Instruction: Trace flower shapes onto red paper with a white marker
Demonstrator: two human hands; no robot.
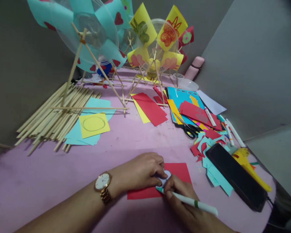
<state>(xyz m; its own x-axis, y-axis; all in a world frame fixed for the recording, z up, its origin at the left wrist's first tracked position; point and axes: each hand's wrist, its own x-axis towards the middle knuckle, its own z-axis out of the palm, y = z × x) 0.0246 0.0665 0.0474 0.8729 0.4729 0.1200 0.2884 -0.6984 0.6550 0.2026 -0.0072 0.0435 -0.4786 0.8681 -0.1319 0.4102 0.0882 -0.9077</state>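
Two hands meet over a red paper sheet (177, 174) lying near the front edge of the pink tabletop (126, 142). The left hand (139, 173), with a wristwatch (102, 182) on its wrist, has its fingers drawn together and pressed down on a small pale round template (165, 176) (a disc or lid, too covered to tell which), seemingly to keep it from sliding on the sheet. The right hand (184, 204) has its fingers clamped on a white marker (191, 202) whose tip rests against the template's rim, a grip that suits tracing around it.

Toward the right edge, well within reach, lie a dark flat case (235, 176), red and teal paper scraps (206, 145), scissors (190, 129) and more markers (229, 129). A bundle of wooden sticks (53, 116) fills the left side, with a yellow square bearing a drawn circle (94, 124) beside it. Two paper wheels on stick frames, one teal (87, 32) and one yellow (157, 42), stand at the far edge.

Open pink surface stretches left of and beyond the sheet, so the forearms have room; the right side is tighter.
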